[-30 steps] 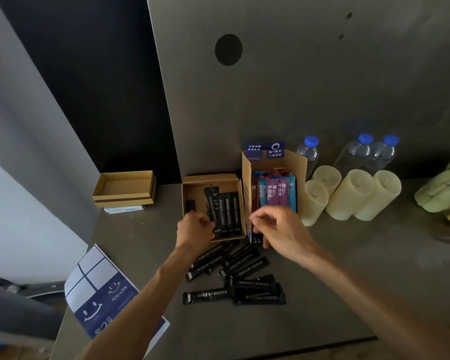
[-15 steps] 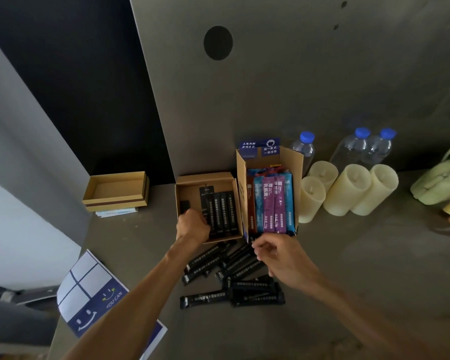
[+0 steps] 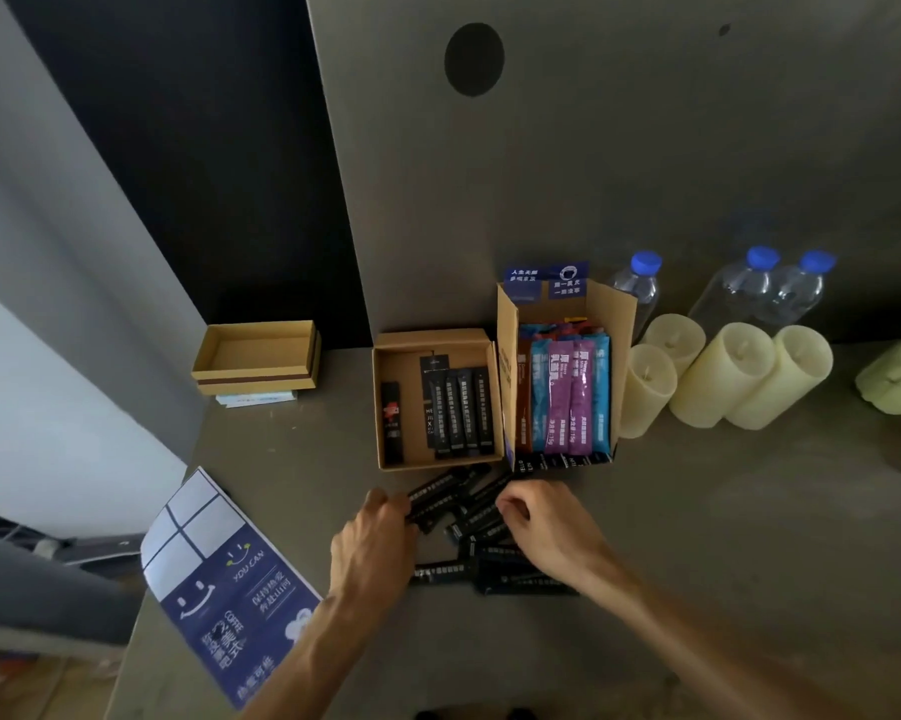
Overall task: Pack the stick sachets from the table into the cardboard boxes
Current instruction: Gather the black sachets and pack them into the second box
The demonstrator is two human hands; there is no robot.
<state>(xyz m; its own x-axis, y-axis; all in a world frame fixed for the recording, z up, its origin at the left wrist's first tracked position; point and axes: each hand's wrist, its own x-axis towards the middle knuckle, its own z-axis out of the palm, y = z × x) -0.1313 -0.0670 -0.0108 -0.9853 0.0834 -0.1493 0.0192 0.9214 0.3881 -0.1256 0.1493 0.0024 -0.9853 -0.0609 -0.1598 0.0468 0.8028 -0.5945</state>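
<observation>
Several black stick sachets (image 3: 482, 517) lie in a loose pile on the grey table in front of two open cardboard boxes. The low box (image 3: 386, 407) holds several black sachets (image 3: 464, 413) laid side by side. The tall box (image 3: 505, 356) holds upright blue, purple and brown sachets (image 3: 560, 402). My left hand (image 3: 375, 543) is at the pile's left side, with thumb and fingers pinching the end of one black sachet (image 3: 438, 491). My right hand (image 3: 547, 522) rests on the pile's right side with fingers curled down onto the sachets; its grip is hidden.
Cream candles (image 3: 718, 376) and water bottles (image 3: 640, 288) stand right of the tall box. A shallow box (image 3: 256, 356) sits at the back left and a blue leaflet (image 3: 230, 589) overhangs the table's left edge. A grey panel (image 3: 594, 148) rises behind, with a green bag (image 3: 900, 376) at far right.
My left hand has come out of the low box down to the pile. My right hand has dropped from the tall box's front to the pile.
</observation>
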